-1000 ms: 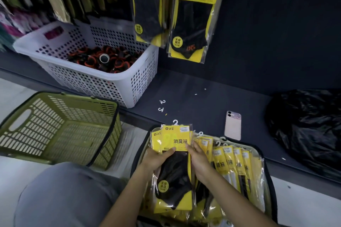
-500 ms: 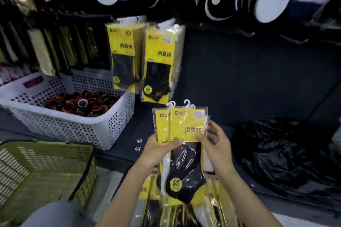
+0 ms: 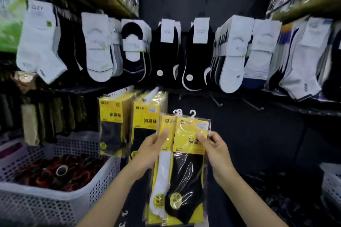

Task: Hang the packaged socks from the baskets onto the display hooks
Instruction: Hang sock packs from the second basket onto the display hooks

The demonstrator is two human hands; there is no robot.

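The bundle of sock packs has come up from floor level and now sits just right of the hung yellow packs, slightly below them. The fetch looks done, and threading onto a hook remains. A bare hook juts out up and right of those hung packs. The left hand has a grip with its thumb across the bundle's front, and the right hand pinches the right edge. The bundle's long axis stands near upright, with the plastic hangers uppermost, toes down and print facing the wearer. It probably holds two or three packs, though blur hides the count.
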